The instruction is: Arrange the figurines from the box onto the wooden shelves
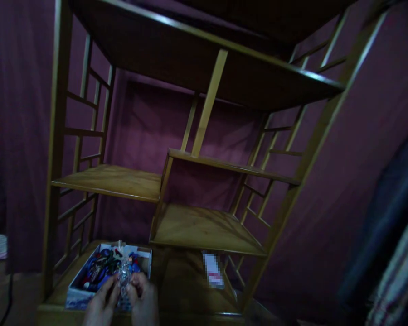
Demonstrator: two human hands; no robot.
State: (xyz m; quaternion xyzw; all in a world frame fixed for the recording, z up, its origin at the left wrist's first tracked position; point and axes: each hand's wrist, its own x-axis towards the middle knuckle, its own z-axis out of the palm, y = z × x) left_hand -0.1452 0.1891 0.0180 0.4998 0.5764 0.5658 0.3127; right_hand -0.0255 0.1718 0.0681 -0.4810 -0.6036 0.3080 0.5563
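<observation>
My left hand [104, 299] and my right hand [143, 296] come up from the bottom edge, close together over the front of an open box [75, 296]. Between their fingertips they pinch a shiny, clear, crinkled piece [124, 274] that looks like plastic or glass; its exact kind is too dim to make out. Inside the box lies a jumble of small dark, blue and red items [104, 267]. The hands cover part of the box's front wall.
A wooden shelf unit [207, 104] with stepped boards fills the middle, the box on its lowest board. A blurred white and red item [213, 270] lies to the right on that level. Curtains [20, 136] hang at left; dark and striped cloth [394, 267] hangs at right.
</observation>
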